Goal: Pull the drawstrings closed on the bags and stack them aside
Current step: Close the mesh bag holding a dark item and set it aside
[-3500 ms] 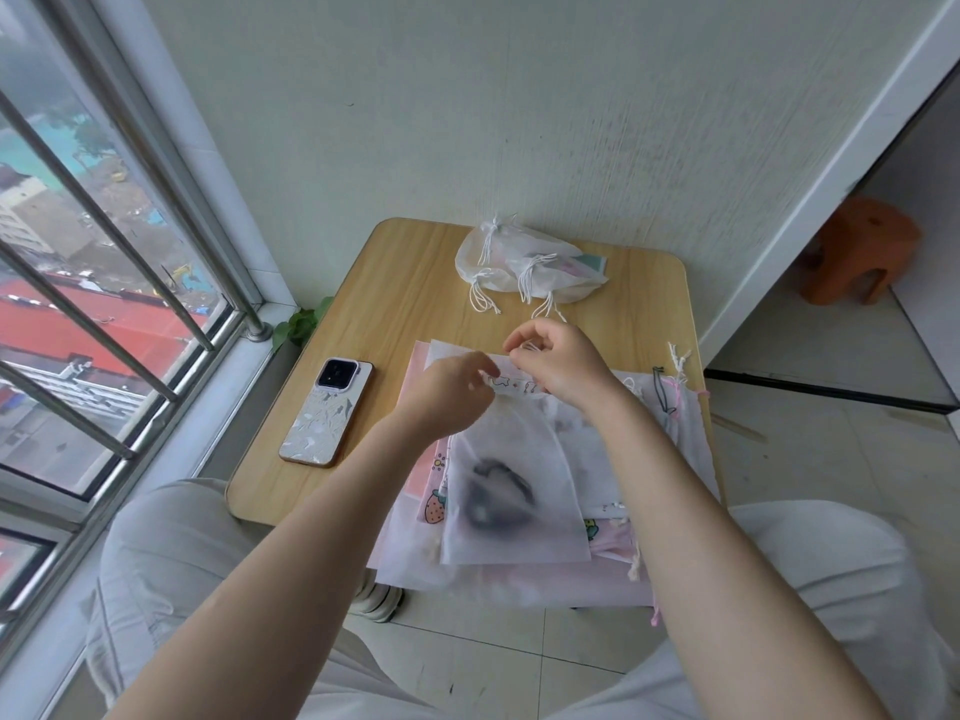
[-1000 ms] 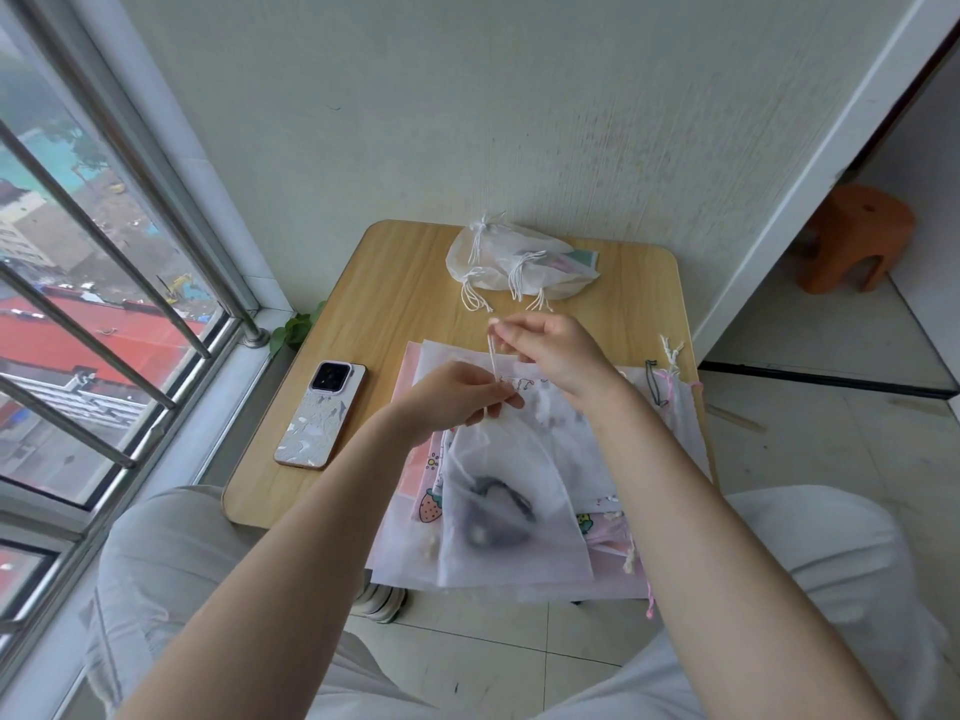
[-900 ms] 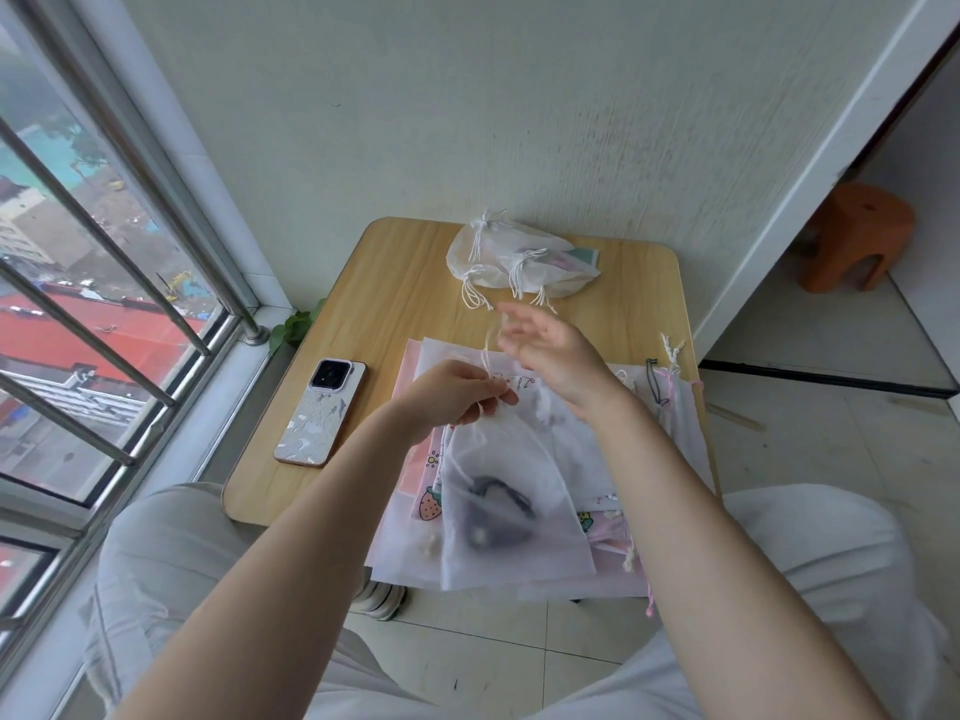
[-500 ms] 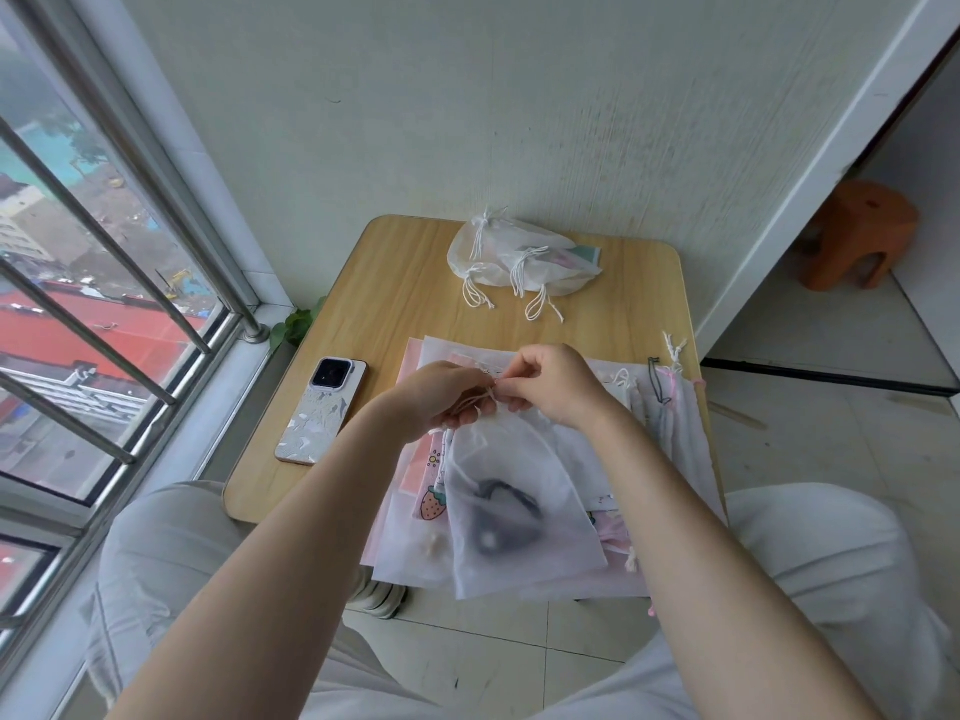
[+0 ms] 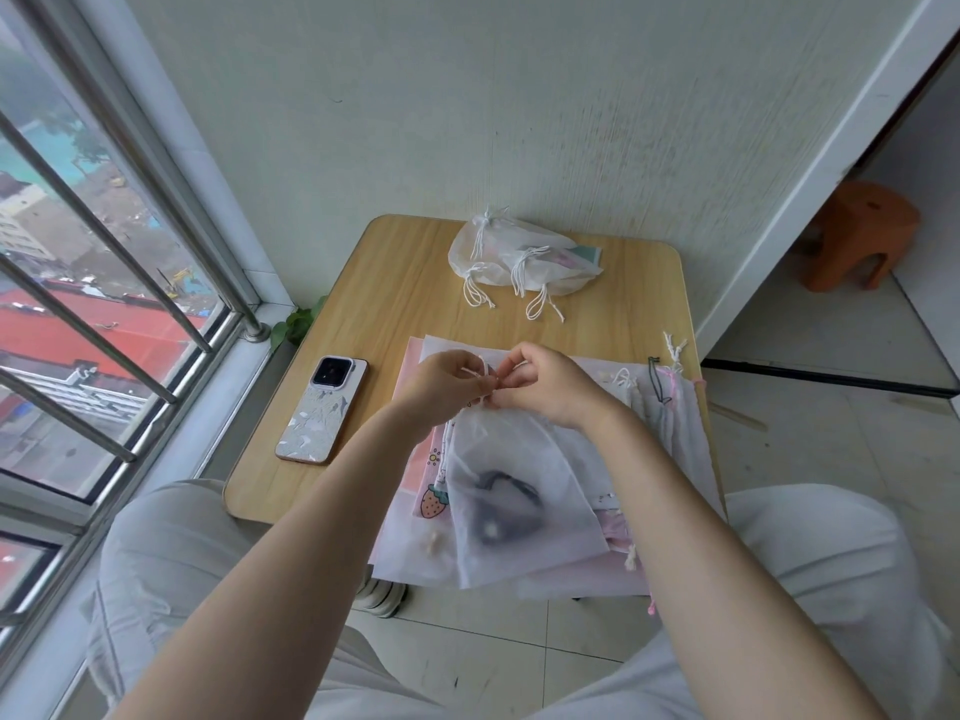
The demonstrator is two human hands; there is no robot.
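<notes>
Barred window [image 5: 104,304] on the left; a small green plant [image 5: 296,324] at its sill corner. Wooden table [image 5: 395,283] against the wall. Phone [image 5: 322,410] lies face down on the table's left side, apart from the bags.

Left hand [image 5: 441,387], fingers curled, pinches the white drawstring [image 5: 480,374] at the mouth of a sheer white bag [image 5: 519,491]. Right hand [image 5: 550,389] meets it from the right, fingers curled on the same cord; fingertips of both hands nearly touch. Bag mouth looks gathered under the hands. Bag holds a dark item, shape unclear. It lies on top of a pile of flat bags [image 5: 670,433], near centre-right, overhanging the table's near edge.

Far centre: stack of closed bags [image 5: 519,254], cords trailing toward the near side.

Far right, on the floor beyond the doorway: orange stool [image 5: 857,236].
</notes>
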